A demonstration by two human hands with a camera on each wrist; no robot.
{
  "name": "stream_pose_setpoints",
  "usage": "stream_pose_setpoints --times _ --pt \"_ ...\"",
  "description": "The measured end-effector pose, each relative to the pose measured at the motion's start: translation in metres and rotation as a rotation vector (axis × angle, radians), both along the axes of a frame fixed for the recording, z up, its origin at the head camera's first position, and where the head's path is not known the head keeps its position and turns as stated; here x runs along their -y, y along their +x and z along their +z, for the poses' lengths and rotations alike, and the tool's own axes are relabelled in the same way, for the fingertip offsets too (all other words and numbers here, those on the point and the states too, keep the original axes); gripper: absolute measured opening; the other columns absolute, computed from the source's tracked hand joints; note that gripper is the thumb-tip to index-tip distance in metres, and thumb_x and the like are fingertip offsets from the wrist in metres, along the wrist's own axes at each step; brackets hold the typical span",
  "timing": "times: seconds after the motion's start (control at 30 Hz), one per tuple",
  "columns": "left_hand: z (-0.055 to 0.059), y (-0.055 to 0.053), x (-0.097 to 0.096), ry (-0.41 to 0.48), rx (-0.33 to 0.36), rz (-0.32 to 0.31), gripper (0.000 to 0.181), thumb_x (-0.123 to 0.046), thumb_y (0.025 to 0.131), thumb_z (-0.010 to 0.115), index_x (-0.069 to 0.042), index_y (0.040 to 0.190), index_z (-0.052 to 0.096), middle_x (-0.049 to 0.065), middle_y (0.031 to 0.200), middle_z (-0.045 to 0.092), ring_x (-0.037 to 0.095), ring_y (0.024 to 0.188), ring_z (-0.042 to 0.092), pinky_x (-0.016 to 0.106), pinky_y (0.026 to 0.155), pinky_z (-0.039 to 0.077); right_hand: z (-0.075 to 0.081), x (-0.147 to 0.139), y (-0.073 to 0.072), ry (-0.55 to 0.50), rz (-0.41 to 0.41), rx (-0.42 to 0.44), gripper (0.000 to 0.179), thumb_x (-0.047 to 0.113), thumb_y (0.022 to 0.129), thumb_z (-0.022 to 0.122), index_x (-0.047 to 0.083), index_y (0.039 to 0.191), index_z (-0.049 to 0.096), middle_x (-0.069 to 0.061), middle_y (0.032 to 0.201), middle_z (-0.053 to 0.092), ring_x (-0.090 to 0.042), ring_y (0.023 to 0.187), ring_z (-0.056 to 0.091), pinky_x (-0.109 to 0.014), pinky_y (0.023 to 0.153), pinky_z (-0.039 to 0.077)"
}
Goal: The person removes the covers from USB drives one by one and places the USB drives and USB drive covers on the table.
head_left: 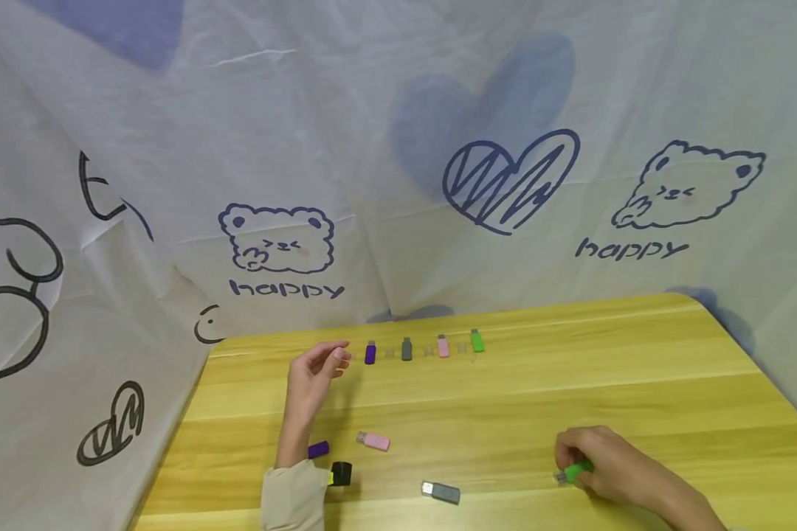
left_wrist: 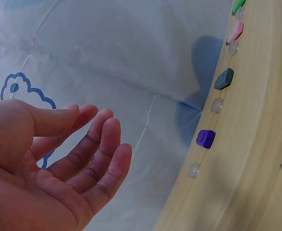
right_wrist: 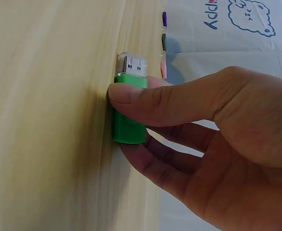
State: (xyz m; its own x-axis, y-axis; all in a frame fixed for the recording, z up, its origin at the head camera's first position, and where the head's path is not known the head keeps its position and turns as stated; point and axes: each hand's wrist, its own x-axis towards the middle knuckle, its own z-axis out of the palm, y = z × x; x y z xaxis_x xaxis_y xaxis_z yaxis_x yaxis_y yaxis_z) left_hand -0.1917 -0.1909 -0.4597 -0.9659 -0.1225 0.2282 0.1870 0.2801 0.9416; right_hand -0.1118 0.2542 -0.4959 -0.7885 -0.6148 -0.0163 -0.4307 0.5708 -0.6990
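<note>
My right hand pinches a green USB stick between thumb and fingers, close over the right part of the table. A clear cap covers its metal plug. My left hand is raised near the left end of a row at the back, its fingers loosely bent and nothing between them. In that row lie a purple USB stick, a grey one, a pink one and a green one, plugs pointing away. Clear caps lie between and beside them.
On the wooden table nearer me lie a capped pink USB stick, a capped grey one and a purple one partly behind my left forearm. A black wrist device sits at my left sleeve. Printed cloth hangs behind.
</note>
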Motion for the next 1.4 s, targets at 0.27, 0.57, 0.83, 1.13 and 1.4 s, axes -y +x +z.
stream_pose_setpoints --times 0.27,0.57,0.83,1.13,1.4 --pt "0.002 0.0 -0.002 0.016 0.022 -0.001 0.02 -0.008 0.103 0.063 0.005 0.115 0.073 0.021 0.1 0.074 0.023 0.088 0.071 0.032 0.079 0.062 0.011 0.004 -0.005 -0.031 -0.02 0.028 0.022 0.007 0.086 0.082 0.019 0.088 0.063 0.012 0.081 0.062 -0.002 0.071 0.054 -0.022 0.061 0.052" --pt "0.006 0.001 -0.008 0.002 -0.02 -0.038 0.019 -0.006 0.102 0.064 0.007 0.112 0.073 0.022 0.101 0.074 0.022 0.086 0.072 0.027 0.076 0.062 0.039 0.027 -0.024 -0.107 -0.11 -0.09 0.022 -0.002 0.086 0.08 0.016 0.096 0.072 0.006 0.086 0.069 -0.005 0.078 0.062 -0.025 0.065 0.059" --pt "0.012 0.003 -0.02 -0.008 -0.026 -0.071 0.018 -0.005 0.101 0.064 0.006 0.111 0.074 0.021 0.099 0.074 0.025 0.086 0.072 0.03 0.076 0.062 0.065 0.064 -0.039 -0.186 -0.178 -0.215 0.023 -0.001 0.087 0.08 0.015 0.103 0.075 0.008 0.095 0.073 -0.009 0.084 0.067 -0.026 0.07 0.061" --pt "0.014 0.005 -0.032 0.008 -0.042 -0.161 0.016 -0.004 0.1 0.066 0.003 0.112 0.075 0.022 0.101 0.074 0.03 0.089 0.071 0.031 0.077 0.062 0.068 0.111 -0.058 -0.382 -0.216 -0.157 0.02 0.002 0.091 0.077 0.009 0.111 0.075 -0.001 0.104 0.074 -0.018 0.093 0.069 -0.031 0.078 0.062" --pt "0.02 0.009 -0.04 0.032 -0.042 -0.214 0.017 -0.002 0.099 0.066 0.004 0.113 0.074 0.025 0.105 0.073 0.034 0.091 0.071 0.032 0.079 0.062 0.075 0.14 -0.065 -0.536 -0.249 -0.123 0.023 0.003 0.092 0.076 0.006 0.115 0.077 -0.005 0.113 0.075 -0.017 0.094 0.071 -0.03 0.081 0.061"
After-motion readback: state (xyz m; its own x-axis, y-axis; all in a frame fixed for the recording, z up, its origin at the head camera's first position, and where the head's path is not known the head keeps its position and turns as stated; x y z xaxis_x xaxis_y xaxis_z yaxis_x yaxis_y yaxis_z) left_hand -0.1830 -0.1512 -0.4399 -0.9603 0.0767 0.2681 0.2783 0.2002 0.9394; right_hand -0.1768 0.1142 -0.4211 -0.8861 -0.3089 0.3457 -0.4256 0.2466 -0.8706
